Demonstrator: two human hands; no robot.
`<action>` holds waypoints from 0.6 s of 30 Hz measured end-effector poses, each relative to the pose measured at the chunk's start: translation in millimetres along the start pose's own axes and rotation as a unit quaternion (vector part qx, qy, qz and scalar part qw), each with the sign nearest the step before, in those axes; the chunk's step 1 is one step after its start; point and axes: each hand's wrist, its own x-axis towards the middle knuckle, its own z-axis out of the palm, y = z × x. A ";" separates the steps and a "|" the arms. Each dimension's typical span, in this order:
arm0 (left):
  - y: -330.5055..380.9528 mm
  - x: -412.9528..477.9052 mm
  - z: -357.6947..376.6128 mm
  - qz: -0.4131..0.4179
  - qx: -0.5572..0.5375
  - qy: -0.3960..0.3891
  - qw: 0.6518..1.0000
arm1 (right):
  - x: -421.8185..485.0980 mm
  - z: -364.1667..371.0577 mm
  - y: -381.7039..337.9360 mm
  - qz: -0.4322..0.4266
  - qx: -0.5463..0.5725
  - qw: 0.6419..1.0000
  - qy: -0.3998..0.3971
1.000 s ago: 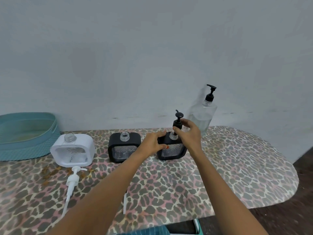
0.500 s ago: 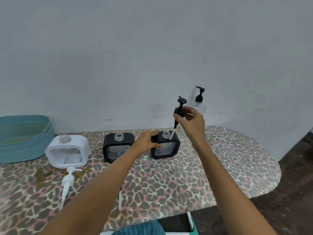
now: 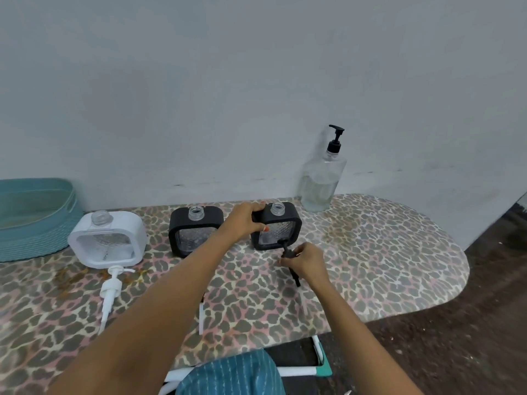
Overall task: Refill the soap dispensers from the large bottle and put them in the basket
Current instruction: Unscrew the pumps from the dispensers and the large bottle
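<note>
On the desk (image 3: 385, 266) three soap dispensers stand in a row along the wall: the left dispenser (image 3: 107, 240), the middle dispenser (image 3: 195, 230) and the right dispenser (image 3: 278, 228). The basket (image 3: 37, 218) sits at the desk's far left end, near the left dispenser. The large bottle (image 3: 320, 183) stands behind and right of the right dispenser, near the wall. The left pump (image 3: 111, 289) lies just in front of the left dispenser. The middle pump (image 3: 201, 317) lies in front of the middle dispenser, partly under the left forearm. The left hand (image 3: 245, 220) grips the right dispenser's upper left corner. The right hand (image 3: 306, 260) holds the right pump (image 3: 289, 259) just in front of it.

no readable text, no labels, no brands, no numbers, no signs anywhere
</note>
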 end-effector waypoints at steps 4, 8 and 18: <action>-1.1 1.1 0.2 -0.001 -0.001 0.000 1.000 | 0.6 17.7 9.9 0.015 -0.026 1.000 -0.002; -1.9 1.8 0.3 -0.003 0.004 0.000 1.000 | 1.2 25.9 11.4 0.011 -0.037 0.999 0.009; 6.8 -2.1 3.4 0.009 0.045 0.013 0.999 | -1.5 7.4 9.3 0.020 -0.024 1.000 -0.002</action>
